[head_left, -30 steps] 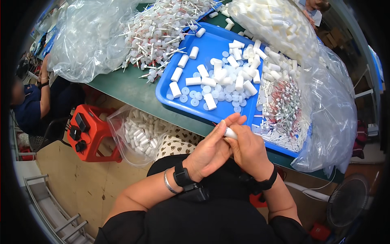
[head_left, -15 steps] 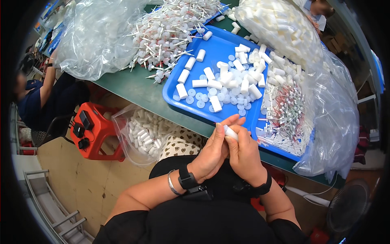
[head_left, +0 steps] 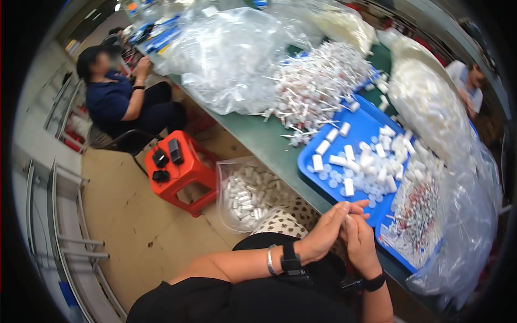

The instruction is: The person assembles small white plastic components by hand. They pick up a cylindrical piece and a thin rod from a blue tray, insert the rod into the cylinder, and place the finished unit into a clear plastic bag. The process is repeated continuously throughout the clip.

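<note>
My left hand and my right hand meet just in front of the blue tray, fingers closed against each other. The white cylinder seen between them a moment ago is now hidden by my fingers. Beyond my fingertips, the tray holds loose white cylinders and flat translucent discs. In the tray's right part lie thin white sticks with red bits, partly under clear plastic.
Behind the tray rises a heap of white sticks fitted with discs. A large bag of white pieces leans at right, a clear bag lies at left. Below the green table are an open bag, a red stool and a seated person.
The view has swung left, so the table and hands appear farther right and more of the floor and seated person shows. My hands stay together; the white cylinder between them has gone out of sight.
</note>
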Demonstrator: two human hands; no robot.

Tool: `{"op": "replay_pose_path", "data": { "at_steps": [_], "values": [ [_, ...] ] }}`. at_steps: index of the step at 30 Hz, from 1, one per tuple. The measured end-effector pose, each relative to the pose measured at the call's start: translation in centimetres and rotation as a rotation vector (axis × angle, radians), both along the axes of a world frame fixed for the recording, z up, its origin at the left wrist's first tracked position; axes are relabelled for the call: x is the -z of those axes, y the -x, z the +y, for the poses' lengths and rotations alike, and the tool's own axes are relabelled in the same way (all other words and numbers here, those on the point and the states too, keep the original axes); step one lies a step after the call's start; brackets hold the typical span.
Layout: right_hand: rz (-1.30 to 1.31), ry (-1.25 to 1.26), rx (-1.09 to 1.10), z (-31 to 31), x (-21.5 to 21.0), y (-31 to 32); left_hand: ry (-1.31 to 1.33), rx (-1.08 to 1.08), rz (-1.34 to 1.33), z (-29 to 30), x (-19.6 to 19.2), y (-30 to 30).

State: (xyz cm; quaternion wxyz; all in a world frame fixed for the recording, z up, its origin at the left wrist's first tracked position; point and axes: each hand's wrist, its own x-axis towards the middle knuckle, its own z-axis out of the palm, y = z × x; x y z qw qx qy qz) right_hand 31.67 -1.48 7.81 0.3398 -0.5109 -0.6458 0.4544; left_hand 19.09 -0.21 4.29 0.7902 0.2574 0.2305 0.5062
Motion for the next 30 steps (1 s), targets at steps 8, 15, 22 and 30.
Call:
{"op": "replay_pose_path", "data": {
  "at_steps": [8,15,22,30],
  "values": [
    [0.316,0.418,-0.092,0.0,0.5,1.2,0.16,-0.001,-0.08,0.0,0.9,2.3],
    [0.854,0.879,-0.146,0.6,1.1,-0.2,0.137,0.186,-0.109,0.3,0.6,4.0],
    [0.424,0.618,-0.051,-0.4,1.6,0.2,0.086,0.071,0.047,-1.3,1.2,2.2],
    [-0.151,-0.07,-0.117,-0.2,4.7,4.4,0.159,-0.148,0.128,-2.0,1.9,4.1]
  ]
}}
